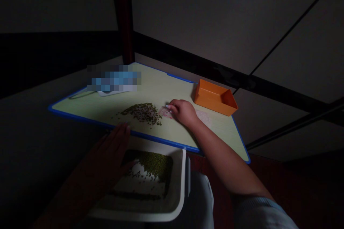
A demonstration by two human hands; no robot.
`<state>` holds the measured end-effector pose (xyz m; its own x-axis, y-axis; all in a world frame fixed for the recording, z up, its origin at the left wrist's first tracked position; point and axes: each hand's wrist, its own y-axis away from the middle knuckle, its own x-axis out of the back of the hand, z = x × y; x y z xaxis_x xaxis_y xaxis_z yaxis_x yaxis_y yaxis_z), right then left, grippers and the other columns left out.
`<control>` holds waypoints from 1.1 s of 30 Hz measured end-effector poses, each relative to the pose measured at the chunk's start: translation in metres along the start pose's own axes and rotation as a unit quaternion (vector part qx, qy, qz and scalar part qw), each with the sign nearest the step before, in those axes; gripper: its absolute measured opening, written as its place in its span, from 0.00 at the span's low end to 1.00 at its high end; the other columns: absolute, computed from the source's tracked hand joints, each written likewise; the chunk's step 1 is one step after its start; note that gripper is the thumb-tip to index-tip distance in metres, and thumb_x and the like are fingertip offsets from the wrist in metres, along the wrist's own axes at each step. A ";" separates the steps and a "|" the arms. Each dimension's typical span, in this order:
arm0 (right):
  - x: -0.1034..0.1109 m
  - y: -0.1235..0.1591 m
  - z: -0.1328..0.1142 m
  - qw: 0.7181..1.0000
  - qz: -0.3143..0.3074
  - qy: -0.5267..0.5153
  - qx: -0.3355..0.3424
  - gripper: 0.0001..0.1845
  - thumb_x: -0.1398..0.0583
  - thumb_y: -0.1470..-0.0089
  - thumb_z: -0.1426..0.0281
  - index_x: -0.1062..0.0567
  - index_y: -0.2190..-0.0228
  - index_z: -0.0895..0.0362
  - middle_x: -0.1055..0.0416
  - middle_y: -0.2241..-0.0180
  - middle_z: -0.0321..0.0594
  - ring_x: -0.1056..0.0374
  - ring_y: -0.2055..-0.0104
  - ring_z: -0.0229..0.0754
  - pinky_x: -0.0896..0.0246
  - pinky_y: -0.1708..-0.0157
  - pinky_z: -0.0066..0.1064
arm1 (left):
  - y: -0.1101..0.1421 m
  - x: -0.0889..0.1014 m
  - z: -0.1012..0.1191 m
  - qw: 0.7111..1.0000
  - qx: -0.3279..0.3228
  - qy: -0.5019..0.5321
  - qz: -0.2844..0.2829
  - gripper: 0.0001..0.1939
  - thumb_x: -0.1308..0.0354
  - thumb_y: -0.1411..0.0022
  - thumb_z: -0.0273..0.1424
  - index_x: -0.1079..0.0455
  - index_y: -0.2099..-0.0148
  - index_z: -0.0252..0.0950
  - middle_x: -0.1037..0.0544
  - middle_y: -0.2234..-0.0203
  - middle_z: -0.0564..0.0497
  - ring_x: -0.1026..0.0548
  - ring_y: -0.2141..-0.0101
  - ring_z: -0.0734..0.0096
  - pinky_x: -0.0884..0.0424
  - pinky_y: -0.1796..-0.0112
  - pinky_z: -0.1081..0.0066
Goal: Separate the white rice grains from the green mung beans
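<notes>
My right hand (184,111) is over the pale board (156,86) with its fingers curled together. Whatever its fingertips hold, if anything, cannot be made out. Beside those fingertips lies a pinkish patch (164,112), partly covered by the hand. To the left on the board is a loose pile of small green beans (141,112) with paler pinkish bits among them. My left hand (115,146), in shadow, stretches its fingers out at the board's near edge. It hovers above the left part of a white tub (183,171) that holds more green beans (158,164).
An orange open box (215,96) stands at the board's far right edge. A blue object (115,78), blurred by pixels, sits at the back left. A blue rim (161,139) borders the board. Walls rise behind it, and the room is dim.
</notes>
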<state>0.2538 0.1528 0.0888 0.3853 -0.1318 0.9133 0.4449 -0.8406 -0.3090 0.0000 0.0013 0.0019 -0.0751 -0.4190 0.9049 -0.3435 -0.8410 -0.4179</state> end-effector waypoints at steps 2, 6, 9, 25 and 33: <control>0.000 0.000 0.000 1.000 -0.003 0.000 0.012 0.13 0.45 0.39 0.64 0.22 0.65 0.55 0.25 0.70 0.41 0.34 0.67 0.41 0.50 0.67 0.29 | 0.000 0.000 0.000 1.000 0.000 -0.005 -0.005 0.43 0.55 0.39 0.49 0.64 0.31 0.29 0.50 0.33 0.33 0.47 0.35 0.48 0.42 0.40 0.52; 0.003 0.001 0.000 0.999 -0.022 -0.014 0.030 0.12 0.45 0.39 0.65 0.22 0.66 0.55 0.26 0.72 0.40 0.35 0.68 0.39 0.50 0.66 0.29 | 0.000 0.000 -0.001 1.000 -0.002 -0.008 -0.016 0.42 0.55 0.39 0.49 0.62 0.32 0.29 0.50 0.33 0.32 0.46 0.35 0.47 0.41 0.41 0.51; 0.007 0.002 -0.001 0.998 -0.035 -0.044 0.040 0.10 0.43 0.40 0.67 0.23 0.68 0.56 0.27 0.73 0.38 0.35 0.68 0.38 0.49 0.65 0.28 | 0.001 0.000 -0.001 1.000 -0.012 -0.011 -0.009 0.43 0.54 0.38 0.47 0.66 0.31 0.30 0.50 0.33 0.32 0.46 0.35 0.47 0.42 0.41 0.51; 0.017 0.010 0.011 0.988 -0.051 -0.147 0.002 0.09 0.42 0.42 0.68 0.24 0.71 0.57 0.31 0.77 0.33 0.39 0.73 0.34 0.50 0.70 0.25 | -0.001 0.001 0.002 0.999 0.006 0.042 0.018 0.47 0.52 0.42 0.52 0.70 0.31 0.36 0.46 0.33 0.37 0.44 0.35 0.50 0.43 0.40 0.51; 0.019 0.011 0.011 0.988 -0.079 -0.135 0.007 0.09 0.42 0.43 0.69 0.25 0.73 0.58 0.32 0.78 0.33 0.40 0.74 0.34 0.52 0.71 0.25 | 0.000 0.001 0.001 1.000 0.005 0.029 0.008 0.46 0.51 0.41 0.50 0.69 0.31 0.35 0.47 0.33 0.36 0.46 0.35 0.51 0.42 0.40 0.52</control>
<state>0.2744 0.1466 0.0996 0.5111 0.1459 0.8470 0.5261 -0.8324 -0.1741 0.0010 0.0005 0.0030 -0.1354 -0.4120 0.9011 -0.3323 -0.8379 -0.4330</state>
